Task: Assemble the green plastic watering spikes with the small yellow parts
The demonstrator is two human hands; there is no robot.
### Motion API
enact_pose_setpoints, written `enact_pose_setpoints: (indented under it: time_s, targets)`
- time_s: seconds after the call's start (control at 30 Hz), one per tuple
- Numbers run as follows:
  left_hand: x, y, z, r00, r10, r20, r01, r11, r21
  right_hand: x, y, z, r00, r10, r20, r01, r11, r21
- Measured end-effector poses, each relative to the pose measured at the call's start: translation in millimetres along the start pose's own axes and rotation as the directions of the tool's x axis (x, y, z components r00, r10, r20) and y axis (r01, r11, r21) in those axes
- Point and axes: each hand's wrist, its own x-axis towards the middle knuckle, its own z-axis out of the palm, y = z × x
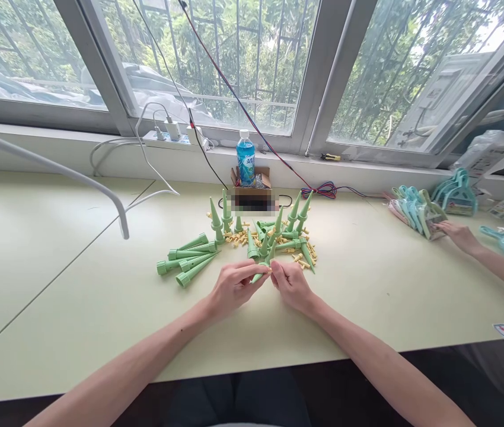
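Left fingers (249,271) tight over green spike (257,277) — right fingers (281,276) tight, seemingly, on yellow bit (270,272).

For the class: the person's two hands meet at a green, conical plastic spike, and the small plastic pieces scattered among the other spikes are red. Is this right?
No: the small plastic pieces scattered among the other green spikes are yellow, not red, as the head view shows. The person's left hand and right hand do meet at a green, conical plastic spike.
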Motion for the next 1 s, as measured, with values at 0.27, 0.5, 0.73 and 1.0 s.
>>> enact_pose_setpoints:
  time_s: [0.27, 0.5, 0.73, 1.0]
  targets:
    - [2.8, 3.5, -2.2, 1.000, 0.005, 0.007, -0.004, 1.000, -0.024, 0.3, 1.6, -0.8, 1.000, -0.010, 0.020, 0.010, 1.000, -0.009]
    - [4.0, 1.7, -2.4, 1.000, 0.024, 0.002, -0.024, 1.000, -0.014, -0.1, 3.1, -0.5, 0.999, -0.029, 0.035, 0.030, 0.999, -0.015]
    - [4.8, 0.3, -1.3, 0.998, 0.065, -0.024, -0.066, 0.997, -0.039, 1.1, 5.3, -0.3, 0.998, -0.047, 0.041, 0.048, 0.999, -0.024]
    - [5.9, -3.5, 1.8, 0.990, -0.135, -0.047, 0.132, 0.989, -0.068, 7.5, 7.2, -9.9, 0.997, -0.070, -0.014, 0.068, 0.991, -0.113]
